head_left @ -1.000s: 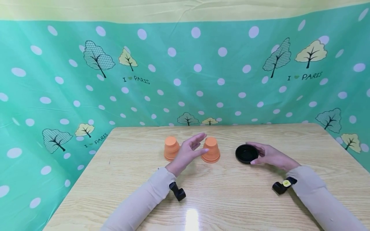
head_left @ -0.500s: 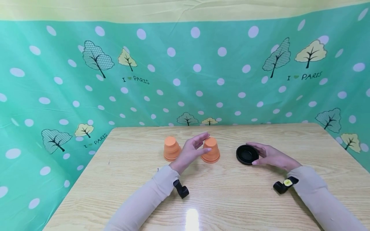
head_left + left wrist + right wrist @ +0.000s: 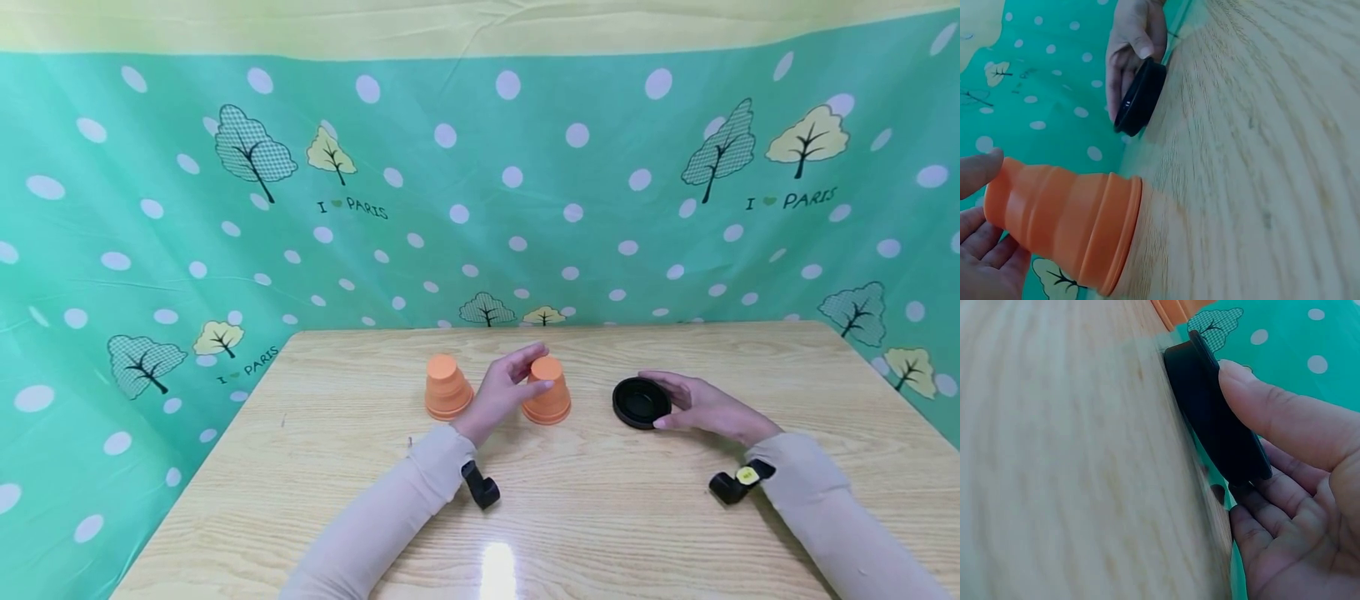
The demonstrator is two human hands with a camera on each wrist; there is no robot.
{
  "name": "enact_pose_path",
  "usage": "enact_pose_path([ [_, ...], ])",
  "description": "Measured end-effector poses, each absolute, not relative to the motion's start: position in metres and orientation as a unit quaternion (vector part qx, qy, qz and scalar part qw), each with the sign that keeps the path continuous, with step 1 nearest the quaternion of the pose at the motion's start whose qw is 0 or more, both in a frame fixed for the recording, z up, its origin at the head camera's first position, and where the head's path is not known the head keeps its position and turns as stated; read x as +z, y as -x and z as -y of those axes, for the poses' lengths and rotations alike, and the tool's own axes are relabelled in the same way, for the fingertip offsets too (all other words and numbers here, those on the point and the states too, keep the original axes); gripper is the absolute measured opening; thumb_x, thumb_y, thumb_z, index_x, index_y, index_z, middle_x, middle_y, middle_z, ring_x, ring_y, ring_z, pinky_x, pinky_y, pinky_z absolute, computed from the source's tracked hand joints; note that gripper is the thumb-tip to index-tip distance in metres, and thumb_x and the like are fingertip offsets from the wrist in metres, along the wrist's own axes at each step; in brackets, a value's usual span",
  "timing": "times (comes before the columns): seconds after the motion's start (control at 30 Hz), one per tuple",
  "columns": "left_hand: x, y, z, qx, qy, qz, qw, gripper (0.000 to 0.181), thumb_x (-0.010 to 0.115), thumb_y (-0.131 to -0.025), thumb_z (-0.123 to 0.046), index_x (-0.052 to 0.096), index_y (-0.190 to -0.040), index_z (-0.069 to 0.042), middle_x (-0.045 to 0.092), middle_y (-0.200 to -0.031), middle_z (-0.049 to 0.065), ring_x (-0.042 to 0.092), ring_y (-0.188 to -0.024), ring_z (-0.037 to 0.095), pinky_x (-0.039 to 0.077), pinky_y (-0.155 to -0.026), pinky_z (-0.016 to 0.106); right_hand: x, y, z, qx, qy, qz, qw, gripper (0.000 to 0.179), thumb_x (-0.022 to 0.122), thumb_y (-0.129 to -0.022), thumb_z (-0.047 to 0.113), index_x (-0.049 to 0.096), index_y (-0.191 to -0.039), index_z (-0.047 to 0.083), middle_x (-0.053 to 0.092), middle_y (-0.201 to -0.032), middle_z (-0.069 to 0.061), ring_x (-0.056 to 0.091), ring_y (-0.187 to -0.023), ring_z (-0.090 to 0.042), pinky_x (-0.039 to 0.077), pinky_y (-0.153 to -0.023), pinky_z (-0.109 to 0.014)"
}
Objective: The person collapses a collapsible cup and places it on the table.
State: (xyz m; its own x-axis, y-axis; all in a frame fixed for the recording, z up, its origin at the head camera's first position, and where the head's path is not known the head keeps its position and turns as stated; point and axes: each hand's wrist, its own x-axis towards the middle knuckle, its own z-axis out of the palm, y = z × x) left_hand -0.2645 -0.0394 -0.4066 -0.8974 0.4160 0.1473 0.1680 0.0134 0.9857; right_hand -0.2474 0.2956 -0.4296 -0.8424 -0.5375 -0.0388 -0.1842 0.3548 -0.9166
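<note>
Two orange stepped-wall collapsible cups stand upside down on the table. The left one (image 3: 447,386) is apart from both hands. Around the narrow top of the other orange collapsible cup (image 3: 1066,219), my left hand (image 3: 498,393) has its thumb in front and fingers behind, seeming to pinch it. To the right, my right hand (image 3: 708,406) holds a shallow round black dish (image 3: 641,403). In the right wrist view its thumb presses the rim of the dish (image 3: 1210,412), with fingers at the far side. Whether the dish fully touches the table is unclear.
The wooden table (image 3: 600,517) reaches back to a green dotted curtain (image 3: 450,183) printed with trees. Black wrist cameras hang at the left sleeve (image 3: 382,508) and the right sleeve (image 3: 840,517). A bright reflection lies on the table's front part.
My left hand has moved slightly right, and its thumb and fingers have come round the right orange cup. The right hand and black dish have shifted only a little.
</note>
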Motion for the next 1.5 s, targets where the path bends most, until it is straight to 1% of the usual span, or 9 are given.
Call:
enact_pose_path([
  [0.27,-0.381,0.248,0.04,0.664,-0.207,-0.712,0.091,0.056,0.065,-0.087,-0.002,0.043,-0.138,0.002,0.046,-0.14,0.02,0.044,-0.129,0.03,0.036,-0.107,0.039,-0.431,0.248,-0.298,-0.52,0.218,-0.81,0.163,0.079,0.072,-0.083,0.015,0.026,-0.147,0.001,0.022,-0.152,-0.023,0.017,-0.14,-0.029,0.027,-0.094,-0.003],
  [0.4,-0.379,0.247,0.04,0.657,-0.198,-0.722,0.09,0.056,0.066,-0.086,-0.002,0.045,-0.138,0.0,0.049,-0.138,0.016,0.046,-0.127,0.028,0.039,-0.104,0.034,-0.43,0.247,-0.297,-0.527,0.227,-0.803,0.163,0.077,0.069,-0.085,0.012,0.025,-0.146,-0.003,0.02,-0.151,-0.026,0.011,-0.138,-0.042,0.028,-0.094,-0.003],
  [0.63,-0.393,0.254,0.043,0.666,-0.192,-0.715,0.092,0.058,0.069,-0.084,-0.004,0.047,-0.138,-0.007,0.05,-0.138,0.011,0.048,-0.126,0.023,0.04,-0.103,0.03,-0.424,0.246,-0.292,-0.526,0.217,-0.806,0.164,0.075,0.069,-0.086,0.015,0.027,-0.145,-0.004,0.022,-0.151,-0.025,0.011,-0.138,-0.044,0.027,-0.093,-0.002],
  [0.7,-0.399,0.256,0.045,0.668,-0.193,-0.713,0.09,0.058,0.07,-0.084,-0.005,0.048,-0.137,-0.009,0.051,-0.138,0.008,0.048,-0.126,0.021,0.041,-0.102,0.028,-0.423,0.246,-0.291,-0.521,0.214,-0.81,0.161,0.075,0.069,-0.086,0.016,0.028,-0.144,-0.004,0.023,-0.151,-0.025,0.013,-0.138,-0.044,0.029,-0.101,-0.011],
  [0.77,-0.399,0.255,0.046,0.669,-0.197,-0.712,0.086,0.058,0.071,-0.084,-0.007,0.049,-0.137,-0.009,0.052,-0.137,0.007,0.049,-0.125,0.019,0.041,-0.101,0.027,-0.421,0.246,-0.289,-0.514,0.211,-0.817,0.156,0.073,0.068,-0.086,0.016,0.028,-0.144,-0.004,0.025,-0.15,-0.025,0.014,-0.138,-0.044,0.028,-0.11,-0.028],
  [0.83,-0.399,0.254,0.048,0.669,-0.199,-0.711,0.083,0.057,0.072,-0.083,-0.009,0.05,-0.136,-0.009,0.052,-0.137,0.006,0.049,-0.124,0.018,0.042,-0.1,0.027,-0.419,0.246,-0.288,-0.505,0.203,-0.825,0.151,0.073,0.069,-0.086,0.018,0.03,-0.144,-0.004,0.027,-0.15,-0.024,0.015,-0.138,-0.044,0.021,-0.112,-0.045],
  [0.9,-0.396,0.251,0.05,0.668,-0.199,-0.712,0.079,0.058,0.073,-0.083,-0.011,0.05,-0.136,-0.008,0.053,-0.136,0.005,0.05,-0.124,0.018,0.043,-0.1,0.027,-0.415,0.245,-0.285,-0.5,0.194,-0.831,0.147,0.072,0.069,-0.087,0.019,0.031,-0.144,-0.002,0.029,-0.15,-0.022,0.015,-0.138,-0.044,0.015,-0.109,-0.055],
  [1.1,-0.388,0.245,0.057,0.667,-0.198,-0.714,0.078,0.063,0.075,-0.081,-0.015,0.049,-0.137,-0.007,0.055,-0.134,-0.001,0.05,-0.124,0.015,0.041,-0.101,0.026,-0.401,0.241,-0.266,-0.482,0.196,-0.845,0.119,0.068,0.068,-0.088,0.022,0.035,-0.143,0.002,0.033,-0.149,-0.017,0.02,-0.139,-0.041,0.019,-0.109,-0.055],
  [1.5,-0.373,0.225,0.066,0.672,-0.201,-0.709,0.077,0.06,0.075,-0.08,-0.011,0.052,-0.135,-0.011,0.056,-0.133,-0.001,0.051,-0.123,0.014,0.04,-0.102,0.029,-0.391,0.231,-0.206,-0.51,0.236,-0.822,0.094,0.061,0.063,-0.092,0.021,0.036,-0.142,-0.001,0.04,-0.144,-0.02,0.034,-0.135,-0.036,0.025,-0.109,-0.05],
])
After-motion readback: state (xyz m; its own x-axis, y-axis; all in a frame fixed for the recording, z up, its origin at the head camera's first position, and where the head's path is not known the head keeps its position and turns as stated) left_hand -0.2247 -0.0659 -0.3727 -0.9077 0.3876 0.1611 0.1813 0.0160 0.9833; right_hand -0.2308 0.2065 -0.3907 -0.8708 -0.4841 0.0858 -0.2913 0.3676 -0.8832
